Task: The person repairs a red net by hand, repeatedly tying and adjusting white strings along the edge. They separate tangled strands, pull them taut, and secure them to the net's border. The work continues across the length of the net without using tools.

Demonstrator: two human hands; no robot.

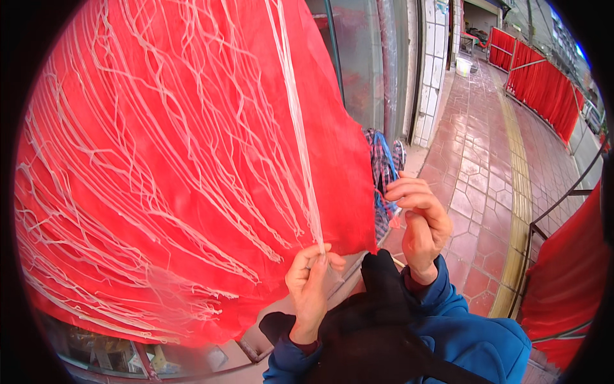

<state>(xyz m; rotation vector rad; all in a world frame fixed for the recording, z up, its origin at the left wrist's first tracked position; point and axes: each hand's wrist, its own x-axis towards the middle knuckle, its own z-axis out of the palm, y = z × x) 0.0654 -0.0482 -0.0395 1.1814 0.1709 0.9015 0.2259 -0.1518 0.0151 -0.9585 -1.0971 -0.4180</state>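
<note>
A wide red cloth sheet (343, 163) spreads before me, with many white strands lying over it in long, tangled rows. My left hand (309, 288) pinches the lower end of a gathered bundle of white strands (301, 139) between thumb and fingers, at the cloth's near edge. The bundle runs straight up the sheet from that pinch. To the right of the cloth's edge, my right hand (426, 223) is raised with its fingers bent. A small red scrap (395, 222) shows blurred beside its fingers; whether the hand holds a thread there cannot be told.
Behind the right hand sits a plaid bag (381, 168) with blue straps. Red hanging cloth on metal frames (544, 89) lines the tiled walkway (472, 192), and more red cloth (566, 273) hangs close on my right. A white bucket (463, 67) stands farther off.
</note>
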